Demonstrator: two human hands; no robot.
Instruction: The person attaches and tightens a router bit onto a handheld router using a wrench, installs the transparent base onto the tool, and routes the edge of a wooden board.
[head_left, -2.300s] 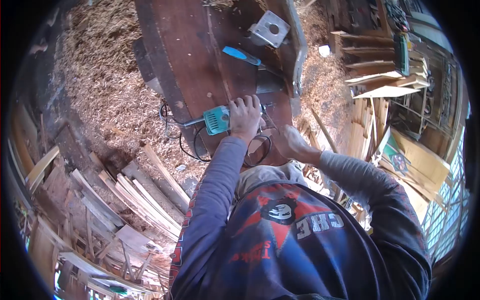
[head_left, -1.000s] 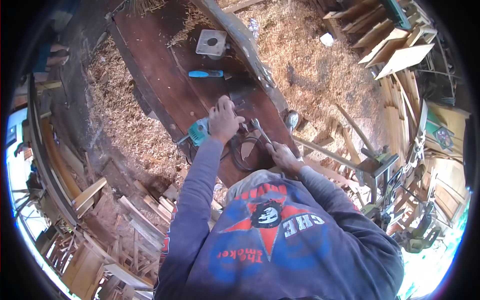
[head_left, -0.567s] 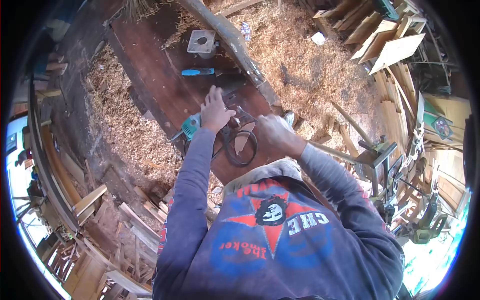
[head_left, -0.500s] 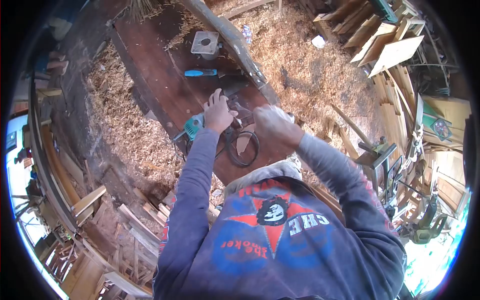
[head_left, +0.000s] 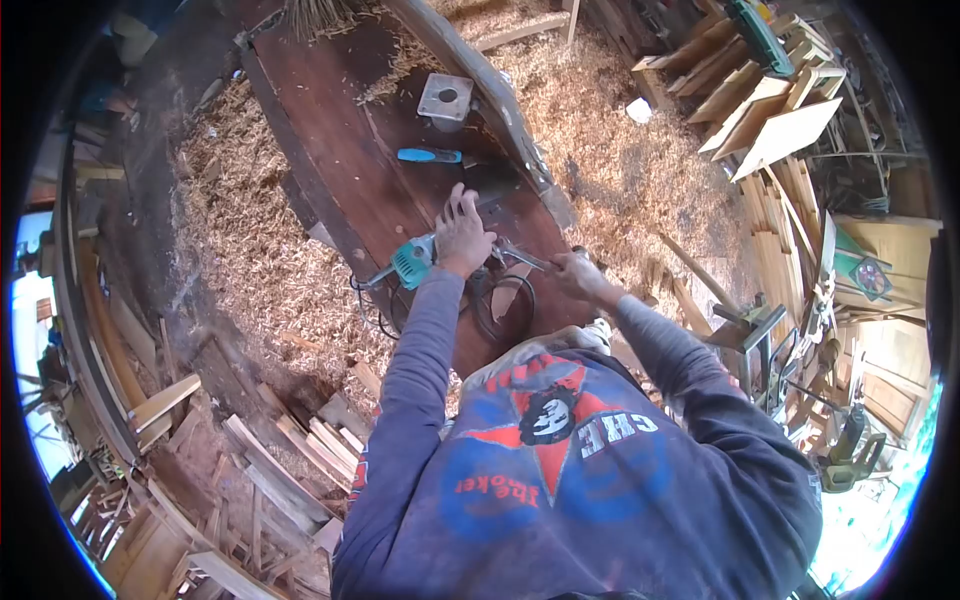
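My left hand (head_left: 463,238) is wrapped over the front part of a teal power tool (head_left: 412,262) lying on the dark wooden bench (head_left: 330,110). In my right hand (head_left: 580,276) is a metal wrench (head_left: 523,258), whose far end reaches to the front of the tool, beside my left fingers. A black cable (head_left: 480,318) lies looped on the bench close to my body, around a pale wood scrap (head_left: 508,288). Beyond my hands rest a tool with a blue handle (head_left: 428,155) and a metal piece with a square, holed plate (head_left: 446,97).
Wood shavings (head_left: 250,250) cover the floor on both sides of the bench. Boards (head_left: 790,130) lean at the upper right. Long offcuts (head_left: 300,450) lie at the lower left. A metal stand or machine (head_left: 765,335) is at the right.
The view has turned since the oldest frame. My right hand, without a visible wrench then, now holds one, and has swung outward from the tool's front since half a second ago. My left hand stays on the tool.
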